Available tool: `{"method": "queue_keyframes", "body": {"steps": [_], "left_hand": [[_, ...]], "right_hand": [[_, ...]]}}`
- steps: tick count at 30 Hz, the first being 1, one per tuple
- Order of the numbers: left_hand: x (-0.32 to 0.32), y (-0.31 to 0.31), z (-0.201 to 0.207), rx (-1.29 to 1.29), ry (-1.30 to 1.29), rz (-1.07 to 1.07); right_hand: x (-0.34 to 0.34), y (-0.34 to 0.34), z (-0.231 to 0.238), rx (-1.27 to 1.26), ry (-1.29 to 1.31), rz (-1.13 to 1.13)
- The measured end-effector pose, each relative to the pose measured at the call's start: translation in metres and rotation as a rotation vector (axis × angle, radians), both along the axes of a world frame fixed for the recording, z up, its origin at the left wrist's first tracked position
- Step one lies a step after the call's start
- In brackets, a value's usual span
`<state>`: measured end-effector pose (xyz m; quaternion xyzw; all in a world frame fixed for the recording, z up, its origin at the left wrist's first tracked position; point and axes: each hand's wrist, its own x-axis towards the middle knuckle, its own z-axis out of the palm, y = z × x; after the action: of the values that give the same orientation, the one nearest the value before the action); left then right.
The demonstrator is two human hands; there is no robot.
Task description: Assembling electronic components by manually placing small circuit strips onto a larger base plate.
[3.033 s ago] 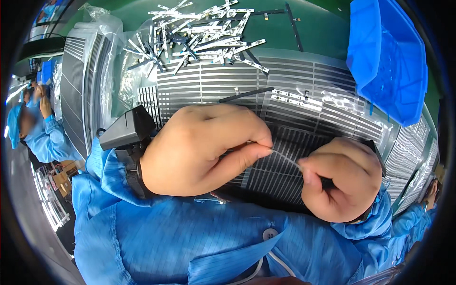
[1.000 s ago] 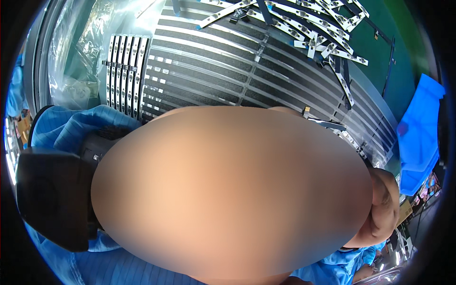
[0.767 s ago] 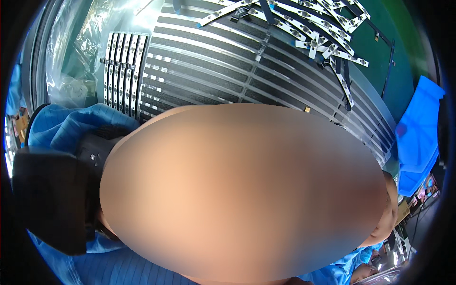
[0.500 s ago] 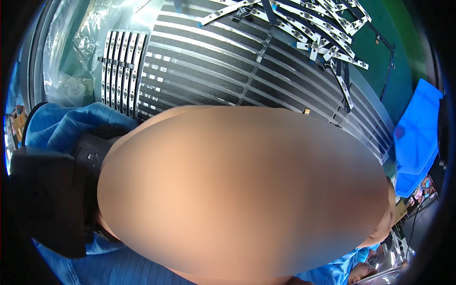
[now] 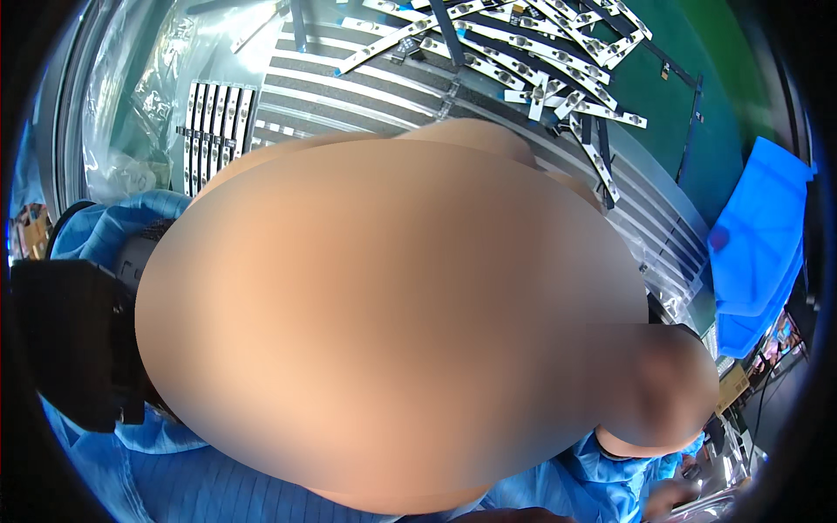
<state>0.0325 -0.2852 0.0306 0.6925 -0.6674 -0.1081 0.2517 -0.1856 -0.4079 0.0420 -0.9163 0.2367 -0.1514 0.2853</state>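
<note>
A large blurred patch covers the middle of the head view and hides most of what my hands do. My left hand [image 5: 261, 157] comes in from the left, with a black device on the wrist and a blue sleeve behind it. Only a strip of its skin shows, near a row of white LED strips [image 5: 209, 131] lying side by side. A rounded bit of skin [image 5: 475, 131] rises over the ribbed grey panel [image 5: 349, 91]; whose hand it is, I cannot tell. My right hand cannot be made out, and no held thing shows.
Loose white LED strips [image 5: 558, 65] lie in a crossed pile at the far side, partly on a green surface [image 5: 667, 122]. Clear plastic wrapping [image 5: 139, 96] lies at the far left. A bright blue folded sheet [image 5: 758, 253] stands at the right edge.
The pile of strips has shifted up and left in view, while the side-by-side row sits lower. More of the ribbed panel is covered, and skin shows higher in the middle.
</note>
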Motion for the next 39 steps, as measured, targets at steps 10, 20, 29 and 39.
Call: {"method": "queue_keyframes", "body": {"steps": [10,20,29,39], "left_hand": [[0.001,0.005,0.019,0.020,-0.304,0.040],[0.006,0.004,-0.011,-0.170,-0.237,-0.366],[-0.019,0.018,-0.004,-0.113,-0.292,-0.356],[-0.040,0.012,-0.009,0.047,-0.133,-0.329]], "right_hand": [[0.002,-0.009,0.001,0.028,-0.009,0.049],[-0.010,-0.023,0.005,0.031,-0.002,0.009],[-0.032,-0.016,-0.007,-0.018,-0.028,-0.074],[-0.038,0.007,-0.004,0.049,0.059,-0.148]]}}
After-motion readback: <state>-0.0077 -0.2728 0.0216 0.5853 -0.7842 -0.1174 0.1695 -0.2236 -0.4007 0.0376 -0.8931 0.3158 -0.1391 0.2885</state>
